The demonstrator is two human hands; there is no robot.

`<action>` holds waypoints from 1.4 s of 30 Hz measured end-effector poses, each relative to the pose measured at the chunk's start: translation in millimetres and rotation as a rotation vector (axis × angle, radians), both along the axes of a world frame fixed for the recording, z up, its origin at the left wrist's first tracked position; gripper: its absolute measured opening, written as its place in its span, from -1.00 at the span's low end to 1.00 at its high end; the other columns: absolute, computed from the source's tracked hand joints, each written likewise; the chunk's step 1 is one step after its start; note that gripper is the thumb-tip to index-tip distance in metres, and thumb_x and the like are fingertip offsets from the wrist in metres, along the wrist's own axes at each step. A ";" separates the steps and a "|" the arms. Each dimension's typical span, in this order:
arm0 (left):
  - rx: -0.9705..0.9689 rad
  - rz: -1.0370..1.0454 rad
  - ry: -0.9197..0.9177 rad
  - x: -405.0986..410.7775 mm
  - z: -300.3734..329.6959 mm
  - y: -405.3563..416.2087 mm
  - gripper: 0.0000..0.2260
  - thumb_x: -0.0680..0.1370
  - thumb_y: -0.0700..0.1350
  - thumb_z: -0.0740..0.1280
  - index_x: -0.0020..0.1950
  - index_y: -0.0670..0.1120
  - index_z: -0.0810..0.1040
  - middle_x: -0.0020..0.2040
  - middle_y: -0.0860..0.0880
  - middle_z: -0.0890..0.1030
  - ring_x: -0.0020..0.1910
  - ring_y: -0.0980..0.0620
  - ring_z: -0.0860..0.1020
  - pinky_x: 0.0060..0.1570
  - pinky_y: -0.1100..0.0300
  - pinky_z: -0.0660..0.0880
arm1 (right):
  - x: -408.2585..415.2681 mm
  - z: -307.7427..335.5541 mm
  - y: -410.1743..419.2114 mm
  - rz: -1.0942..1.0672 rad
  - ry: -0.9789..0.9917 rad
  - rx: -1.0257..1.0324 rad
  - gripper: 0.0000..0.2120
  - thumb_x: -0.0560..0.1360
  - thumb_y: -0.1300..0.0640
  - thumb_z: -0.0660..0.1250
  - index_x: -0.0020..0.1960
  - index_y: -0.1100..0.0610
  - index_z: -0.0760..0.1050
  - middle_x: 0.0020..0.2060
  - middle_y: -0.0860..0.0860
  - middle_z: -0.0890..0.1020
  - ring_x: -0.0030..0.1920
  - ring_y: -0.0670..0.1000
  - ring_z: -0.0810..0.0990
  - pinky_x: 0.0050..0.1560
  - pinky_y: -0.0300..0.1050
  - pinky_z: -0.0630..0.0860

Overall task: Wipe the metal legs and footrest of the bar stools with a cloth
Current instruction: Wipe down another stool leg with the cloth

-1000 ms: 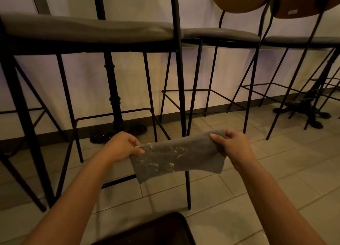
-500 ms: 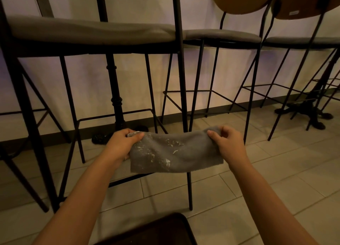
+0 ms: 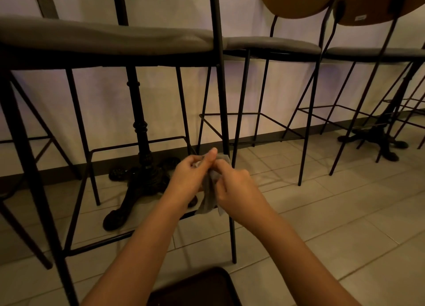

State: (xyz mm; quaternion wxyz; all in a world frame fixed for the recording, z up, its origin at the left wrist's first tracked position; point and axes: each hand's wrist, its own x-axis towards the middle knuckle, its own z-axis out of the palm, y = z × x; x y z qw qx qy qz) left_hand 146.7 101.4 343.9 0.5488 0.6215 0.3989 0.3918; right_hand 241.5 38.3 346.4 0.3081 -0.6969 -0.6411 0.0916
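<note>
We held the cloth bunched between both hands in front of the nearest stool's front leg, folded on itself so that only a narrow grey strip hung down between our wrists. Our left hand had its grip clamped on the upper part, thumb raised over the top edge; our right hand had its grip clamped on the other side, fingers curled into the fabric. We judged this as gathering the cloth into a pad that a hand could wrap round a thin metal rod, with the clean side likely turned outward. The footrest of that stool ran behind and to the left of our hands, not touched.

The floor was pale tile. Grey-cushioned stools stood in a row along a light wall, and an ornate black pedestal base stood behind the nearest stool.
</note>
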 end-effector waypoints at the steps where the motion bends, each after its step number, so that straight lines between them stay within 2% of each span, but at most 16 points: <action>1: 0.013 -0.005 0.015 -2.8 0.1 1.6 -0.59 0.40 0.21 0.28 0.10 -0.03 0.50 0.00 -0.03 0.58 -0.02 0.05 0.56 -0.07 0.16 0.51 | 3.0 1.0 -1.6 0.036 0.014 -0.008 -0.72 0.57 0.18 0.13 0.26 0.01 0.34 0.05 0.07 0.52 -0.07 0.02 0.57 -0.09 -0.09 0.59; 3: -0.014 0.002 -0.006 -7.0 0.6 6.4 -0.69 0.45 0.10 0.32 0.11 -0.04 0.52 0.03 -0.07 0.60 -0.01 -0.01 0.57 -0.05 0.08 0.53 | 11.1 5.6 -4.8 0.088 0.217 0.060 -0.83 0.56 0.23 0.13 0.04 0.02 0.44 0.04 0.03 0.54 -0.10 -0.03 0.60 -0.12 -0.12 0.61; 5: -0.065 0.020 -0.054 -9.4 2.1 10.4 -0.79 0.52 -0.02 0.30 0.10 -0.05 0.54 0.02 -0.11 0.62 -0.02 -0.06 0.60 -0.04 0.02 0.54 | 23.1 10.3 -3.3 0.081 0.532 0.168 -0.81 0.54 0.32 0.14 -0.08 0.08 0.45 -0.02 0.05 0.59 -0.19 -0.04 0.65 -0.22 -0.15 0.61; 6: -0.075 0.018 -0.049 -10.1 2.9 11.6 -0.81 0.53 -0.03 0.29 0.10 -0.05 0.54 0.02 -0.10 0.63 -0.02 -0.05 0.60 -0.03 0.03 0.54 | 30.1 10.9 -1.2 0.041 0.647 0.230 -0.82 0.54 0.35 0.14 -0.08 0.11 0.44 -0.05 0.06 0.60 -0.24 -0.03 0.65 -0.29 -0.19 0.59; 8: -0.110 -0.035 -0.053 -10.5 4.7 13.8 -0.77 0.54 -0.03 0.26 0.16 -0.05 0.53 0.02 -0.07 0.62 0.00 -0.02 0.59 -0.05 0.08 0.52 | 44.0 8.4 3.4 -0.094 0.697 0.289 -0.85 0.53 0.30 0.17 0.03 0.12 0.43 -0.04 0.08 0.59 -0.24 -0.04 0.59 -0.32 -0.25 0.52; 11: -0.234 -0.164 -0.162 -10.4 9.3 17.0 -0.74 0.56 -0.06 0.22 0.22 -0.10 0.50 0.07 -0.08 0.59 0.04 -0.01 0.56 -0.11 0.15 0.48 | 55.9 -1.5 7.0 -0.109 0.833 0.006 -0.69 0.50 0.01 0.27 0.20 0.09 0.43 0.09 0.08 0.56 -0.02 -0.02 0.54 -0.01 -0.09 0.51; 14: -0.315 -0.228 -0.230 -8.7 10.8 21.0 -0.72 0.57 -0.07 0.19 0.24 -0.12 0.49 0.04 -0.09 0.58 -0.01 0.01 0.56 -0.16 0.16 0.50 | 55.9 -7.6 2.6 -0.006 1.066 -0.216 -0.54 0.35 -0.22 0.30 0.05 0.11 0.56 0.02 0.11 0.62 0.06 0.09 0.57 0.14 0.05 0.49; 18: -0.327 -0.166 -0.213 -0.4 6.4 23.1 -0.72 0.58 -0.07 0.19 0.22 -0.14 0.49 -0.03 -0.08 0.57 -0.09 0.01 0.56 -0.22 0.19 0.49 | 60.7 -11.1 1.3 0.081 1.320 -0.190 -0.64 0.35 -0.10 0.33 -0.02 0.16 0.58 -0.16 0.08 0.69 -0.11 0.05 0.66 -0.02 0.00 0.56; 20: -0.349 -0.104 -0.214 3.2 3.5 25.5 -0.73 0.59 -0.08 0.19 0.22 -0.15 0.49 -0.05 -0.09 0.57 -0.10 0.00 0.55 -0.22 0.18 0.47 | 65.3 -9.4 -0.4 0.143 1.396 -0.175 -0.68 0.37 0.00 0.33 0.01 0.18 0.55 -0.18 0.08 0.70 -0.13 0.04 0.67 -0.08 -0.03 0.58; 24: -0.320 -0.008 -0.197 9.6 -1.1 30.4 -0.74 0.59 -0.07 0.19 0.20 -0.14 0.50 -0.05 -0.09 0.57 -0.09 -0.02 0.55 -0.18 0.15 0.49 | 73.6 -7.9 0.5 0.181 1.326 -0.134 -0.73 0.36 0.23 0.35 0.06 0.20 0.54 -0.09 0.08 0.67 -0.05 0.04 0.65 -0.06 -0.10 0.60; 26: -0.263 -0.012 -0.181 11.7 -4.1 32.3 -0.73 0.55 0.00 0.22 0.19 -0.09 0.50 0.03 -0.09 0.57 -0.01 -0.04 0.55 -0.08 0.11 0.51 | 75.6 -7.8 2.6 0.115 1.219 -0.068 -0.77 0.41 0.22 0.34 0.07 0.16 0.54 -0.07 0.06 0.66 -0.07 0.01 0.64 -0.08 -0.13 0.59; 28: -0.220 -0.078 -0.186 13.5 -5.7 31.7 -0.74 0.51 0.01 0.28 0.16 -0.04 0.51 0.11 -0.07 0.55 0.06 -0.03 0.55 -0.07 0.11 0.51 | 77.8 -6.9 3.9 0.071 1.114 0.013 -0.78 0.47 0.16 0.30 0.11 0.06 0.52 -0.06 0.05 0.64 -0.08 0.01 0.63 -0.10 -0.10 0.59; 31: -0.146 -0.086 -0.201 15.0 -6.9 33.1 -0.84 0.51 -0.12 0.30 0.08 -0.02 0.54 0.13 -0.08 0.55 0.08 -0.04 0.54 -0.06 0.11 0.51 | 85.6 -4.5 4.0 0.137 0.976 0.084 -0.64 0.49 0.20 0.28 0.20 -0.15 0.42 -0.15 -0.02 0.67 -0.07 0.00 0.64 -0.13 -0.07 0.61; 34: -0.022 -0.015 -0.113 15.9 -7.6 36.7 -0.87 0.52 -0.11 0.29 0.05 0.01 0.54 0.08 -0.03 0.57 0.07 -0.03 0.54 0.01 0.04 0.51 | 91.9 -1.8 4.1 0.158 0.684 0.050 -0.77 0.49 0.19 0.28 0.10 -0.04 0.51 -0.05 -0.04 0.63 0.03 -0.01 0.60 -0.01 -0.02 0.59; 36: 0.018 0.003 -0.089 15.8 -7.2 38.0 -0.90 0.52 -0.10 0.29 0.00 0.04 0.55 0.04 0.01 0.57 0.04 0.00 0.53 -0.02 0.07 0.49 | 96.2 0.8 4.4 0.141 0.573 0.041 -0.86 0.48 0.14 0.30 0.02 0.01 0.54 -0.04 -0.03 0.62 0.02 -0.05 0.59 0.02 -0.07 0.57; 42: 0.071 -0.004 -0.068 13.3 -8.6 43.2 -0.88 0.52 -0.15 0.29 0.02 -0.07 0.56 0.00 -0.01 0.58 0.05 0.01 0.53 -0.06 0.17 0.44 | 105.7 12.2 1.4 0.179 0.576 0.043 -0.89 0.50 0.13 0.24 -0.09 0.10 0.54 -0.13 0.00 0.63 -0.08 -0.09 0.62 -0.07 -0.20 0.59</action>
